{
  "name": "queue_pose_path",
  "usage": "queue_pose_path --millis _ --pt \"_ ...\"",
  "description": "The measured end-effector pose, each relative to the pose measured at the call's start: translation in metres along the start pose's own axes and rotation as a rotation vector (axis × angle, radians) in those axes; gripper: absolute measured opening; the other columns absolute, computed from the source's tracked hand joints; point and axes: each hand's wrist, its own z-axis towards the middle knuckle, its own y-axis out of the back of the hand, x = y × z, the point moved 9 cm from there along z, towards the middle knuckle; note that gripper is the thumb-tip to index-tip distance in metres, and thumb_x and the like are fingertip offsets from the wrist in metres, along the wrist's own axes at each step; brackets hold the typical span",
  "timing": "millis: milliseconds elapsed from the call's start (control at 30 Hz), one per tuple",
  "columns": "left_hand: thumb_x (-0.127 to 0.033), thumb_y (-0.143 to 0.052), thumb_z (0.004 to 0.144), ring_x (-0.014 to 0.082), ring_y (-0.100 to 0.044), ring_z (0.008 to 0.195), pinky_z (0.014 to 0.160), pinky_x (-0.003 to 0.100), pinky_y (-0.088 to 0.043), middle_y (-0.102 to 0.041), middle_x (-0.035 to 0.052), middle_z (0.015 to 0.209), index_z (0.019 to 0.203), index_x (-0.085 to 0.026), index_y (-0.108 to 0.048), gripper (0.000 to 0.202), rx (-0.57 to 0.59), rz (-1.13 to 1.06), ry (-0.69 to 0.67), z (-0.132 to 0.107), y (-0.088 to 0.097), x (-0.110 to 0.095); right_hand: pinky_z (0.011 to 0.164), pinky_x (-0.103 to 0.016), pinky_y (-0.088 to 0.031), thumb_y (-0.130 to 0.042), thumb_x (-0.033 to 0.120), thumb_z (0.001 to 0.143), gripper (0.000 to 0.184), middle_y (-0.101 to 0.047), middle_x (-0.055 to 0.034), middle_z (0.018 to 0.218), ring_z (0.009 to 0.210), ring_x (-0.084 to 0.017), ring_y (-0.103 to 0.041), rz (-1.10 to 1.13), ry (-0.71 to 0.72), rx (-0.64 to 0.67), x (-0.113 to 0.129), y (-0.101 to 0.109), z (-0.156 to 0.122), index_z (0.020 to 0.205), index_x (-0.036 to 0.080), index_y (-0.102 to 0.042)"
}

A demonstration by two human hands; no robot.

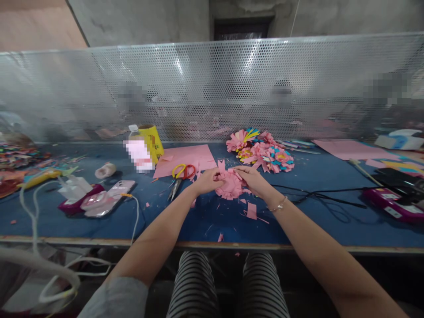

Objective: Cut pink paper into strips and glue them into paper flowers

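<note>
A pink paper flower (229, 185) with layered, fringed petals lies between my hands, low over the blue table (205, 225). My left hand (209, 181) grips its left edge with bent fingers. On its right edge, my right hand (251, 178) is closed too, thumb and fingers at the petals. One pink strip (221, 166) sticks up from the flower's far side. Scissors (180, 176) with a yellow and a red handle lie left of my left hand. Pink paper scraps (251, 211) are scattered near my right wrist.
Finished-looking multicoloured paper flowers (265, 152) are heaped behind my right hand. Pink sheets (188, 159) lie by a bottle (138, 150) and a yellow roll (153, 143). At left are a phone (111, 198) and cables; at right, a purple power strip (394, 205). A perforated metal screen (212, 88) stands behind.
</note>
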Motion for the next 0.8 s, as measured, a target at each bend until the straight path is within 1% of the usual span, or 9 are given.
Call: queue_pose_path --millis 133,233,400,433,500,600,667,733,800 --pt "-0.023 -0.051 0.063 0.0093 -0.039 0.059 0.054 0.022 -0.030 -0.044 -0.0038 0.063 0.066 -0.016 -0.048 0.008 0.011 0.062 -0.010 -0.001 0.000 -0.003 0.038 -0.018 -0.031 -0.058 0.034 0.061 0.023 -0.050 0.0036 0.060 0.044 -0.004 -0.037 -0.004 -0.032 0.000 -0.005 0.000 0.001 0.075 0.016 -0.061" --pt "-0.022 -0.052 0.063 0.0095 -0.040 0.060 0.056 0.022 -0.032 -0.046 -0.0033 0.064 0.066 -0.016 -0.049 0.007 0.013 0.050 -0.032 -0.001 0.000 -0.006 0.041 -0.019 -0.034 -0.058 0.035 0.062 0.023 -0.053 0.0027 0.062 0.046 -0.006 -0.041 -0.013 -0.032 0.013 -0.009 0.001 0.003 0.074 0.016 -0.061" --pt "-0.020 -0.050 0.061 0.0096 -0.042 0.063 0.058 0.021 -0.034 -0.049 -0.0025 0.068 0.068 -0.015 -0.051 0.009 0.010 -0.013 -0.035 -0.001 0.000 -0.005 0.053 -0.020 -0.040 -0.061 0.034 0.062 0.021 -0.057 0.0009 0.066 0.059 -0.008 -0.048 -0.034 0.074 0.024 0.001 0.002 0.003 0.072 0.016 -0.063" --pt "-0.020 -0.050 0.061 0.0099 -0.043 0.064 0.059 0.021 -0.034 -0.050 -0.0022 0.069 0.070 -0.015 -0.052 0.011 0.016 -0.033 -0.031 0.000 0.000 -0.004 0.053 -0.020 -0.040 -0.061 0.034 0.062 0.021 -0.056 0.0012 0.064 0.059 -0.008 -0.048 -0.008 0.076 0.030 0.002 0.002 0.002 0.073 0.016 -0.064" --pt "-0.021 -0.049 0.062 0.0104 -0.044 0.067 0.061 0.022 -0.036 -0.051 -0.0016 0.072 0.075 -0.014 -0.054 0.016 0.025 -0.076 -0.020 0.000 -0.002 -0.001 0.052 -0.021 -0.041 -0.062 0.036 0.061 0.023 -0.055 0.0014 0.064 0.056 -0.008 -0.048 0.076 0.033 0.032 0.001 0.003 0.001 0.074 0.017 -0.064" --pt "-0.024 -0.049 0.063 0.0111 -0.046 0.070 0.063 0.023 -0.038 -0.053 -0.0006 0.076 0.080 -0.013 -0.055 0.021 0.024 -0.156 0.001 0.001 -0.002 0.003 0.052 -0.022 -0.044 -0.063 0.036 0.060 0.024 -0.057 -0.0001 0.071 0.059 -0.010 -0.051 0.225 -0.043 0.032 -0.003 0.003 -0.001 0.076 0.018 -0.063" --pt "-0.025 -0.050 0.063 0.0112 -0.048 0.071 0.064 0.023 -0.039 -0.054 -0.0001 0.077 0.083 -0.012 -0.056 0.024 0.025 -0.236 0.017 0.002 -0.001 0.004 0.053 -0.022 -0.045 -0.062 0.034 0.060 0.023 -0.058 -0.0010 0.074 0.062 -0.010 -0.052 0.294 -0.061 0.056 -0.003 0.002 -0.001 0.077 0.018 -0.064" --pt "-0.026 -0.052 0.063 0.0103 -0.047 0.068 0.060 0.021 -0.039 -0.054 -0.0003 0.075 0.083 -0.011 -0.056 0.025 0.041 -0.304 0.064 0.003 -0.003 0.007 0.054 -0.021 -0.045 -0.059 0.032 0.061 0.021 -0.059 -0.0010 0.075 0.063 -0.010 -0.052 0.339 -0.073 0.100 -0.004 -0.002 -0.001 0.077 0.019 -0.063" --pt "-0.028 -0.054 0.062 0.0084 -0.045 0.061 0.053 0.019 -0.036 -0.052 -0.0014 0.069 0.079 -0.011 -0.056 0.024 0.057 -0.324 0.123 0.003 -0.005 0.012 0.055 -0.022 -0.045 -0.056 0.031 0.061 0.022 -0.059 -0.0012 0.078 0.064 -0.011 -0.053 0.352 -0.089 0.133 -0.006 -0.005 0.000 0.079 0.019 -0.063"
